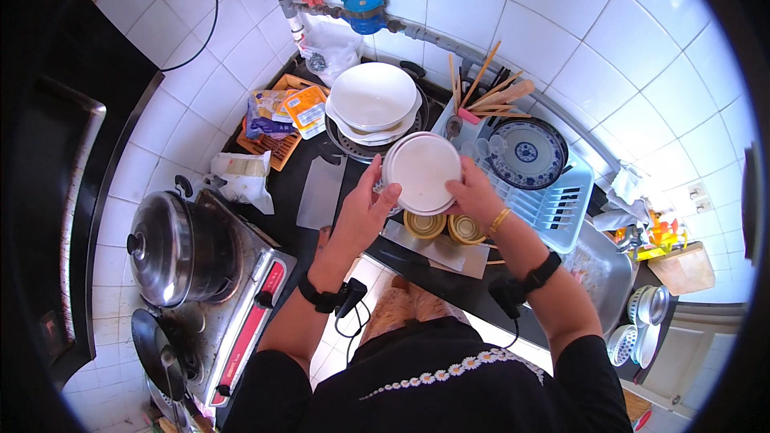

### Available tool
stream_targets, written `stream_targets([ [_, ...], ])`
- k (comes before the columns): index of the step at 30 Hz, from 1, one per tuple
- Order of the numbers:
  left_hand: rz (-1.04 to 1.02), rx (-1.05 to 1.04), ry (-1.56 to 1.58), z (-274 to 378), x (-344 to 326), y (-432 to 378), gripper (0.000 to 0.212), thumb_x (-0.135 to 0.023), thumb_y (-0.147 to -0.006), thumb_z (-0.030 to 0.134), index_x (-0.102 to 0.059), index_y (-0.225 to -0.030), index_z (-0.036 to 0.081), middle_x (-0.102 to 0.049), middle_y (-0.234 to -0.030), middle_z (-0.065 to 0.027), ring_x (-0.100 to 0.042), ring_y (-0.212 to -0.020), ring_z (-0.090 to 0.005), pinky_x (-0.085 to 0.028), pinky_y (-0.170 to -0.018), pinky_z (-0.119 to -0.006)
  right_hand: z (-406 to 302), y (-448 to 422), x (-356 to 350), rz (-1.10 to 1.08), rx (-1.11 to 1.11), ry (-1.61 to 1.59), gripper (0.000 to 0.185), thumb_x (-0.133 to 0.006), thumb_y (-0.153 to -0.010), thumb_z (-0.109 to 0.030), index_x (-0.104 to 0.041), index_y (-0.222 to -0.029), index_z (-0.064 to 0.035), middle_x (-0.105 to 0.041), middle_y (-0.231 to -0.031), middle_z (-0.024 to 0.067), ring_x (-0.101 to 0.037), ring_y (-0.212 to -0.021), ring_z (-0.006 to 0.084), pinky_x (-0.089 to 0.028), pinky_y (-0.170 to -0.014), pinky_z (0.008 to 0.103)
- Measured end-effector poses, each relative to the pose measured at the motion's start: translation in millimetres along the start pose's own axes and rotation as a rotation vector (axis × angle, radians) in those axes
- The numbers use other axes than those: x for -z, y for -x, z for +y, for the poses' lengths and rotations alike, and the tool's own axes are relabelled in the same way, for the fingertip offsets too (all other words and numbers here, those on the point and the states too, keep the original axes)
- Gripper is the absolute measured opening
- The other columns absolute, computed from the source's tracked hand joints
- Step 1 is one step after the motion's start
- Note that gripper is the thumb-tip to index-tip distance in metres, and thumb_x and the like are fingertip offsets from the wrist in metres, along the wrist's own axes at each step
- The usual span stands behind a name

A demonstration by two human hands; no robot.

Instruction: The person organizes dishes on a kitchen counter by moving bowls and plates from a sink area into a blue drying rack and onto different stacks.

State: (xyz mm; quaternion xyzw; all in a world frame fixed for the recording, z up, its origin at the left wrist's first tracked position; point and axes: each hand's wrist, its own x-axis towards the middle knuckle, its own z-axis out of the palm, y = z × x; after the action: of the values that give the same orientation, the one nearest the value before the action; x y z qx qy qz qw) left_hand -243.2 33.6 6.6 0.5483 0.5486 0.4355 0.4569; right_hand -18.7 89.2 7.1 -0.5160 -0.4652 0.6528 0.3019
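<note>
Between my two hands is a stack of small white bowls or dishes (423,173), above the dark counter. My left hand (366,207) supports the stack's left side, thumb raised near its rim. My right hand (475,192) grips the right edge, thumb on top. Just below the stack, two yellow cups or small bowls (465,229) stand beside a cleaver-like metal blade (415,245). Beyond my hands, large white bowls (374,97) are piled on a black pan. Blue-patterned plates (527,153) lean in a light blue dish rack (562,216) to the right.
A gas stove (240,313) with a lidded steel pot (159,249) is at the left. Behind it are a wicker basket (290,153) of packets and a white bag (243,177). Chopsticks (481,75) stick up behind the rack. A steel sink (595,270) lies right.
</note>
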Motion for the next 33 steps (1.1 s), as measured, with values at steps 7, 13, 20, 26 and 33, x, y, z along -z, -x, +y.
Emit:
stream_targets([
  [7,0.129,0.162,-0.239,-44,24,-7,0.054,-0.051,-0.089,0.02,-0.044,-0.137,-0.004,-0.064,-0.111,-0.0306,-0.064,-0.103,-0.0442,-0.05,-0.089,-0.047,41,-43,-49,-0.098,-0.009,0.025,0.049,-0.052,-0.087,-0.004,-0.04,-0.134,-0.0038,-0.059,-0.114,0.0155,-0.068,-0.093,0.026,-0.063,-0.065,0.0369],
  [13,0.107,0.284,-0.317,-55,30,-18,0.051,-0.046,-0.087,0.018,-0.047,-0.133,-0.005,-0.067,-0.097,-0.0298,-0.07,-0.077,-0.0374,-0.056,-0.072,-0.043,68,-76,-65,-0.068,-0.145,0.09,0.046,-0.05,-0.088,-0.005,-0.041,-0.134,-0.0052,-0.058,-0.117,0.0144,-0.069,-0.094,0.0259,-0.063,-0.067,0.0367],
  [20,0.076,0.364,-0.294,-109,34,-36,0.057,-0.045,-0.087,0.016,-0.042,-0.135,-0.013,-0.066,-0.093,-0.0313,-0.07,-0.066,-0.0344,-0.057,-0.065,-0.041,136,-122,-61,-0.035,-0.121,0.303,0.043,-0.062,-0.081,-0.011,-0.047,-0.118,0.004,-0.062,-0.108,0.0257,-0.067,-0.098,0.0374,-0.062,-0.07,0.0421],
  [26,0.053,0.386,-0.1,-129,30,-42,0.052,-0.045,-0.087,0.011,-0.044,-0.134,-0.01,-0.066,-0.098,-0.0286,-0.07,-0.065,-0.0314,-0.058,-0.055,-0.037,111,-110,-64,-0.043,-0.231,0.276,0.045,-0.06,-0.084,-0.014,-0.045,-0.122,0.0043,-0.06,-0.106,0.0306,-0.071,-0.08,0.0349,-0.062,-0.057,0.0381],
  [33,0.019,0.411,-0.151,-124,28,-44,0.049,-0.043,-0.087,0.009,-0.045,-0.134,-0.006,-0.067,-0.099,-0.026,-0.069,-0.06,-0.029,-0.058,-0.053,-0.036,148,-124,-56,-0.054,-0.11,0.463,0.044,-0.066,-0.082,-0.023,-0.057,-0.118,0.0009,-0.062,-0.109,0.0295,-0.06,-0.106,0.0423,-0.049,-0.094,0.0471],
])
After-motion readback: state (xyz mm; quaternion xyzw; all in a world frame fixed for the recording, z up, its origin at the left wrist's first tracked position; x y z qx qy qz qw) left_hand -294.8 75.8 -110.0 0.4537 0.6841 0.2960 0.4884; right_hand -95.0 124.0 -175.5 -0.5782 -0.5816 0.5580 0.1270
